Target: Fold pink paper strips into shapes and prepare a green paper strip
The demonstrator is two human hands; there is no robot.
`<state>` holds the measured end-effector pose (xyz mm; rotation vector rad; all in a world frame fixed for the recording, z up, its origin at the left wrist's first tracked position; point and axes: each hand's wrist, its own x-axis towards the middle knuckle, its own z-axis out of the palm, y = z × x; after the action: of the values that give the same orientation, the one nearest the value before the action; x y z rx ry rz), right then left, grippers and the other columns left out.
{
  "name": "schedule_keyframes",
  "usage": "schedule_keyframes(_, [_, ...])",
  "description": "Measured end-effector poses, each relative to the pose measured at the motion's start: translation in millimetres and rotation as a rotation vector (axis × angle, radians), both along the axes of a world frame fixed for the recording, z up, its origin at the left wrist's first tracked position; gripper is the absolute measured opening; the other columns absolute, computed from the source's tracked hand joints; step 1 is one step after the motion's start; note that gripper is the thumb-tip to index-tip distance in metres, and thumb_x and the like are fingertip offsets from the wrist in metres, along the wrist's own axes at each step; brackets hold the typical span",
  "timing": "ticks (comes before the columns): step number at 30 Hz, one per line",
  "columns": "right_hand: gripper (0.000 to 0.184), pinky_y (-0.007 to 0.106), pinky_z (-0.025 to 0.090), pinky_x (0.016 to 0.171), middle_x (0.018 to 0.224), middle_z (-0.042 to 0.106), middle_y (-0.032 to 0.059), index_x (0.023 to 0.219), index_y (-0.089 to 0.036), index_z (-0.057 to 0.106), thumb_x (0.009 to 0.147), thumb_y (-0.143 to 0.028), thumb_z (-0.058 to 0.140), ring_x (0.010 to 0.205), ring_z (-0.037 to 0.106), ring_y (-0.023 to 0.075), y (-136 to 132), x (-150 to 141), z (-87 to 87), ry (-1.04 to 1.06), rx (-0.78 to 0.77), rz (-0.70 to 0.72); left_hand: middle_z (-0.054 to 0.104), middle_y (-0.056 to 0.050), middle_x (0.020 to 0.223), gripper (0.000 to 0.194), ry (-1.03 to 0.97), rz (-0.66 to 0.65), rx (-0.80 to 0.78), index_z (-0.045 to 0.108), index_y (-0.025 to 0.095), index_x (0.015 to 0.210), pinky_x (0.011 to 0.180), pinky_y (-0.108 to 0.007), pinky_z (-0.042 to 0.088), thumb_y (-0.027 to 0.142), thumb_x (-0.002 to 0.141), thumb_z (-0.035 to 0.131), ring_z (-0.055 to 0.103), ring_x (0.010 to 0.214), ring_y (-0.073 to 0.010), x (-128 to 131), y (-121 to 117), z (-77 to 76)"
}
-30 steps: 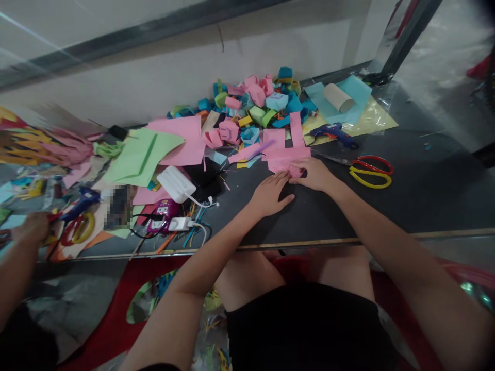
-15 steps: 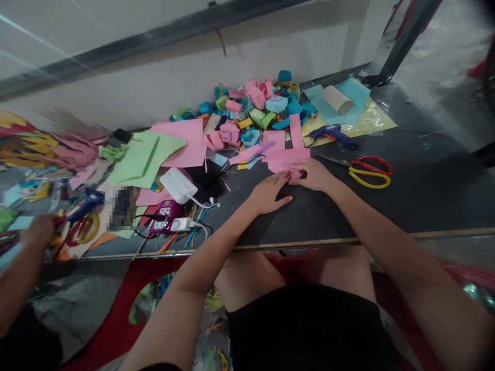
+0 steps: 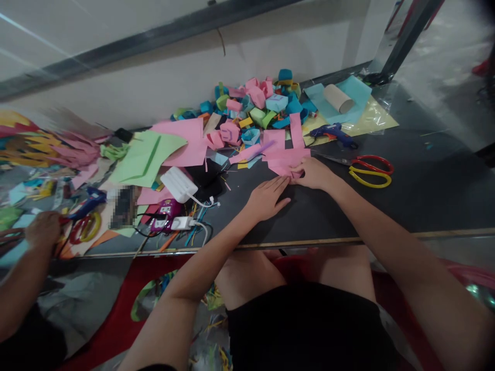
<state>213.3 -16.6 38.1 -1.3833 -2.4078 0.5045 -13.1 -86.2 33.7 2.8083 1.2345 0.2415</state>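
A piece of pink paper [image 3: 284, 161] lies on the dark tabletop before me, its near edge under my fingers. My right hand [image 3: 315, 174] is curved over that edge, thumb and fingers closed on the paper. Beside it, my left hand [image 3: 267, 198] lies flat, its fingers stretched out to the paper's near corner and its thumb apart. More pink pieces [image 3: 274, 141] adjoin its far side, and a pink strip [image 3: 296, 131] lies just beyond. Scissors [image 3: 371, 171] with one red and one yellow handle rest to the right, blades towards the paper.
A heap of folded paper pieces [image 3: 257, 98] stands against the wall. A blue glue gun [image 3: 334, 135] and a cardboard tube [image 3: 337, 99] lie at back right. Green paper [image 3: 145, 157], a white charger [image 3: 178, 184] and cables crowd the left. Another person's hand [image 3: 43, 229] is at far left.
My left hand has shifted slightly, its fingers drawn closer together at the paper's edge. My right hand stays nearly still. The other person's hand has moved a little right.
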Motion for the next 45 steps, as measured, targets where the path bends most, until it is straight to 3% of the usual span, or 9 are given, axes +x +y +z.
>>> schedule_keyframes(8, [0.040, 0.046, 0.055, 0.095, 0.122, 0.077, 0.0123, 0.111, -0.021, 0.083, 0.082, -0.049, 0.080, 0.110, 0.070, 0.0334, -3, -1, 2.9, -0.018, 0.001, 0.005, 0.052, -0.013, 0.158, 0.060, -0.055, 0.022, -0.046, 0.049, 0.015, 0.154, 0.123, -0.043, 0.040, 0.050, 0.107, 0.034, 0.047, 0.149, -0.0239, -1, 5, -2.6])
schedule_keyframes(15, [0.044, 0.047, 0.054, 0.097, 0.119, 0.077, 0.0116, 0.116, -0.022, 0.081, 0.083, -0.051, 0.080, 0.110, 0.069, 0.0320, -2, 0, -1.7, 0.004, 0.020, 0.006, 0.060, -0.009, 0.151, 0.058, -0.040, 0.184, -0.010, 0.053, 0.022, 0.152, 0.113, -0.051, 0.046, 0.052, 0.106, 0.036, 0.052, 0.142, -0.0291, -14, 15, 3.0])
schedule_keyframes(19, [0.039, 0.048, 0.055, 0.098, 0.118, 0.078, 0.0098, 0.112, -0.025, 0.083, 0.082, -0.049, 0.081, 0.111, 0.069, 0.0321, -2, 0, -3.3, 0.007, 0.016, 0.004, 0.064, -0.006, 0.147, 0.055, -0.042, 0.213, 0.006, 0.057, 0.023, 0.149, 0.111, -0.051, 0.046, 0.050, 0.107, 0.033, 0.056, 0.137, -0.0293, -23, 24, 2.5])
schedule_keyframes(25, [0.047, 0.049, 0.052, 0.104, 0.127, 0.075, 0.0134, 0.118, -0.019, 0.081, 0.082, -0.048, 0.082, 0.121, 0.066, 0.0340, -3, -2, -1.0, 0.020, -0.019, -0.009, 0.063, -0.014, 0.147, 0.057, -0.053, 0.338, 0.096, 0.061, 0.015, 0.143, 0.111, -0.053, 0.047, 0.048, 0.108, 0.030, 0.055, 0.139, -0.0319, -19, 29, -0.6])
schedule_keyframes(29, [0.051, 0.049, 0.053, 0.101, 0.126, 0.075, 0.0131, 0.121, -0.021, 0.080, 0.079, -0.050, 0.084, 0.117, 0.068, 0.0340, -1, -1, -5.3, 0.039, -0.015, -0.027, 0.063, -0.014, 0.146, 0.048, -0.087, 0.253, 0.126, 0.065, 0.016, 0.138, 0.115, -0.054, 0.046, 0.040, 0.107, 0.037, 0.054, 0.142, -0.0307, -2, 30, 0.0])
schedule_keyframes(34, [0.056, 0.040, 0.055, 0.088, 0.108, 0.080, 0.0064, 0.124, -0.027, 0.078, 0.074, -0.051, 0.085, 0.099, 0.072, 0.0276, 1, 13, -7.8, 0.181, -0.033, 0.001, 0.073, -0.013, 0.131, 0.035, -0.069, 0.092, 0.064, 0.074, 0.017, 0.122, 0.111, -0.043, 0.052, 0.028, 0.103, 0.047, 0.066, 0.126, -0.0251, 29, 49, -4.8])
schedule_keyframes(38, [0.042, 0.038, 0.055, 0.080, 0.097, 0.081, 0.0044, 0.120, -0.025, 0.080, 0.082, -0.042, 0.078, 0.084, 0.072, 0.0234, 6, 25, -6.3, 0.270, -0.057, -0.104, 0.076, -0.010, 0.125, 0.029, -0.110, 0.102, 0.043, 0.078, 0.020, 0.112, 0.109, -0.043, 0.054, 0.032, 0.101, 0.055, 0.069, 0.120, -0.0247, 33, 67, -7.7])
schedule_keyframes(41, [0.033, 0.045, 0.054, 0.092, 0.110, 0.079, 0.0066, 0.115, -0.026, 0.082, 0.083, -0.033, 0.075, 0.099, 0.071, 0.0283, 11, 28, -8.1, 0.196, 0.070, -0.113, 0.076, -0.006, 0.126, 0.030, -0.171, 0.105, 0.042, 0.078, 0.025, 0.115, 0.108, -0.046, 0.054, 0.041, 0.101, 0.057, 0.069, 0.119, -0.0247, 24, 67, -8.4])
schedule_keyframes(45, [0.033, 0.054, 0.047, 0.105, 0.122, 0.074, 0.0089, 0.116, -0.029, 0.080, 0.085, -0.037, 0.076, 0.117, 0.063, 0.0339, 13, 25, -11.1, 0.133, 0.143, -0.042, 0.076, -0.007, 0.126, 0.032, -0.183, 0.117, 0.044, 0.079, 0.023, 0.113, 0.106, -0.045, 0.054, 0.045, 0.100, 0.059, 0.068, 0.119, -0.0259, 19, 59, -7.3])
